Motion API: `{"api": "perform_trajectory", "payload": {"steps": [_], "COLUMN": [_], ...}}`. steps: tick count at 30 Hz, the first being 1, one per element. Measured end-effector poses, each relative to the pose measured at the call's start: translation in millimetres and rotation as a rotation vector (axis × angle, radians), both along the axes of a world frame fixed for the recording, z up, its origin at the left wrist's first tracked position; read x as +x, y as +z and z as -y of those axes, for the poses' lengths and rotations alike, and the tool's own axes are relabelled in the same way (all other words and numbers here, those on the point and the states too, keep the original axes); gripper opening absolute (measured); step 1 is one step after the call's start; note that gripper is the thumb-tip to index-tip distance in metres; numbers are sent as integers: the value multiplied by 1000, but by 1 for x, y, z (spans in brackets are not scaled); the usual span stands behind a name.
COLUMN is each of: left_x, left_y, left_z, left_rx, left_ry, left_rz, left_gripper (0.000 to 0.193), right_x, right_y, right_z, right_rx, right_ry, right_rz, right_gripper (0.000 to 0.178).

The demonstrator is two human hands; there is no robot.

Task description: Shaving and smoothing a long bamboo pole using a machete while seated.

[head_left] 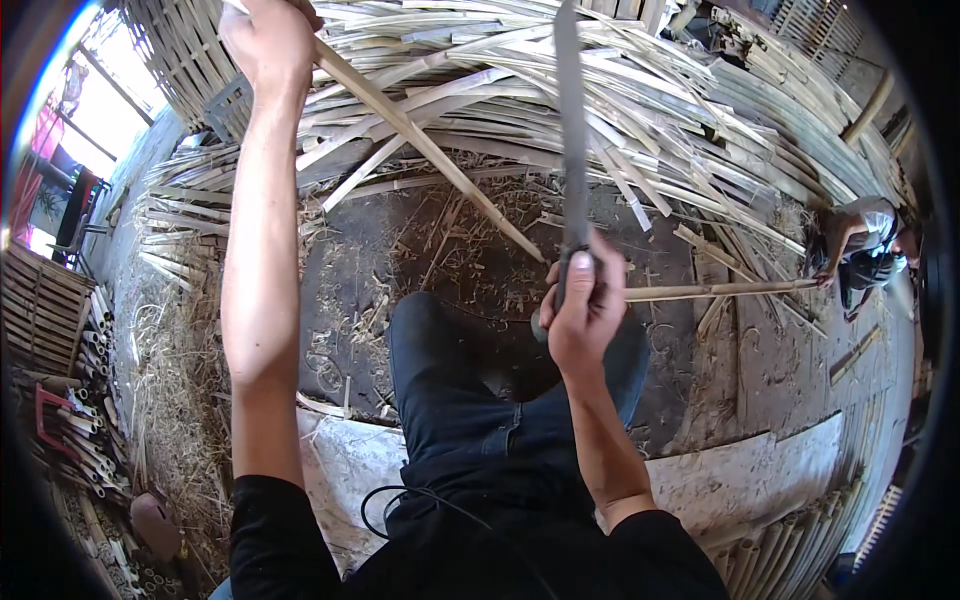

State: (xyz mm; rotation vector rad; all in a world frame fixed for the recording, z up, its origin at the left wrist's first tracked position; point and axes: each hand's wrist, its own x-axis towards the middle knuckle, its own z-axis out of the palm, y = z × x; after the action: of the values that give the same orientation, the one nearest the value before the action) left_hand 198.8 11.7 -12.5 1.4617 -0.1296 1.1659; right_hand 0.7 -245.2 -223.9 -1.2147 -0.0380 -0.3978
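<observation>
High at the upper left, my left hand is closed around a bamboo strip. The strip slants down toward the right, and its lower end comes close beside my right hand. That hand is wrapped round the dark handle of a machete, thumb lying along it, with the long grey blade pointing away from me. Whether the strip's end touches the machete or the hand, I cannot tell. A second thin pole shows to the right of my right hand; where it ends behind the hand is hidden.
A large heap of split bamboo lies across the far side. Shavings litter the floor in front of my knees. A co-worker sits at the far right, a hand near the thin pole. Bamboo pieces and a red-framed saw lie left.
</observation>
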Motion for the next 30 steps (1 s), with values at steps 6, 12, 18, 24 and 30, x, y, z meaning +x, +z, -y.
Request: {"api": "perform_trajectory", "payload": {"steps": [6,12,18,24,30], "left_x": [31,-1,-5,16,41], "left_y": [33,44,46,46,61], "left_z": [-61,60,102,147,112], "left_rx": [70,159,218,377,377], "left_ry": [-951,5,-32,-14,29], "left_rz": [-22,129,118,322,412], "left_gripper": [45,41,40,41,36], "right_x": [-2,-6,-11,9,9], "right_y": [73,-45,-155,-27,-23], "right_z": [8,-35,-19,4,-30], "right_rx": [-60,-77,-257,17,63], "right_ry": [-124,-209,202,19,-228], "right_rz": [289,229,-755,-169,313], "right_gripper": [40,40,25,28,37]}}
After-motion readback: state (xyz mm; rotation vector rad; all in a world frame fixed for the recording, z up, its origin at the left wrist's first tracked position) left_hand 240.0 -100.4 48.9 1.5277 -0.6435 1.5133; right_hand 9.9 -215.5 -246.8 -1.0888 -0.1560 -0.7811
